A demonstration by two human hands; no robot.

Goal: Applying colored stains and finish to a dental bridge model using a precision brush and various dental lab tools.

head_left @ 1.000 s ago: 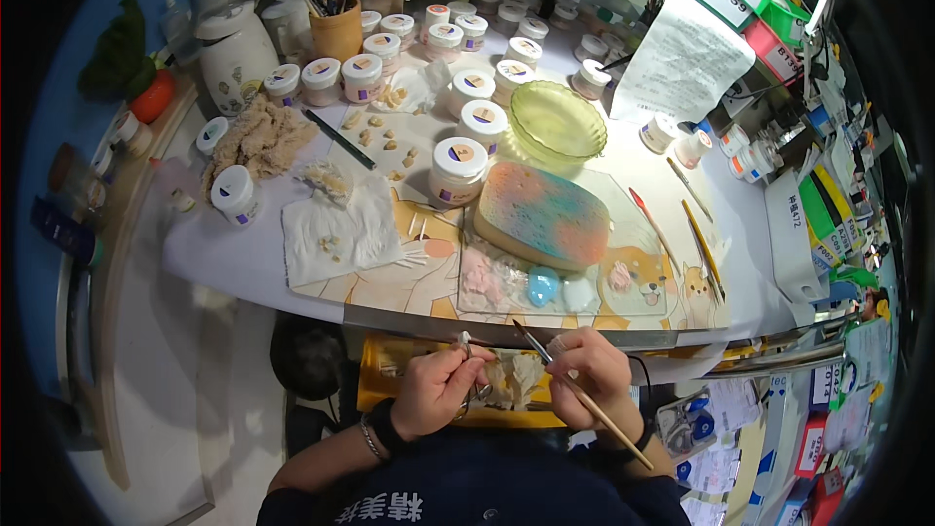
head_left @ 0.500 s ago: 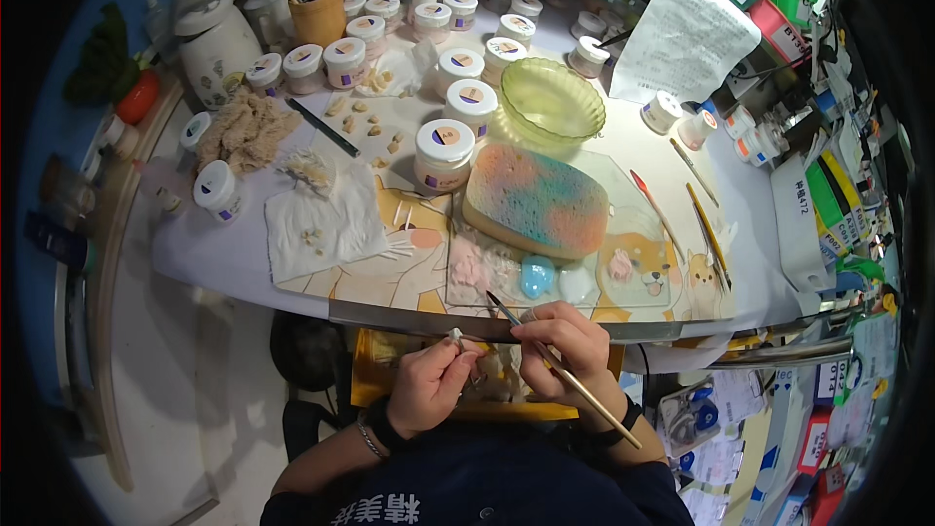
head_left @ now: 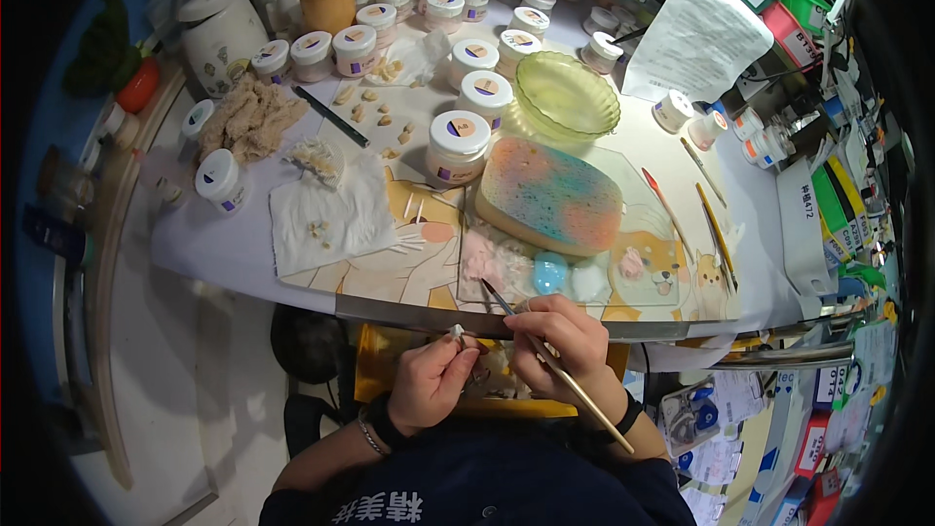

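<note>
Left hand (head_left: 429,385) pinches a small white tooth-like piece (head_left: 455,332) at its fingertips, just left of the right hand (head_left: 570,341). Right hand grips a thin paintbrush (head_left: 555,370) pen-style, bristles pointing up-left. The piece likely is light, rigid and fragile; hold by its base.

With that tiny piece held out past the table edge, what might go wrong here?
1. The left hand pinches a tiny pale piece over the gap below the table edge; if it slipped, it would likely fall out of reach.
2. The right hand holds a long thin brush whose tip points toward the wet colour blobs; a stray touch might pick up unwanted colour.
</note>
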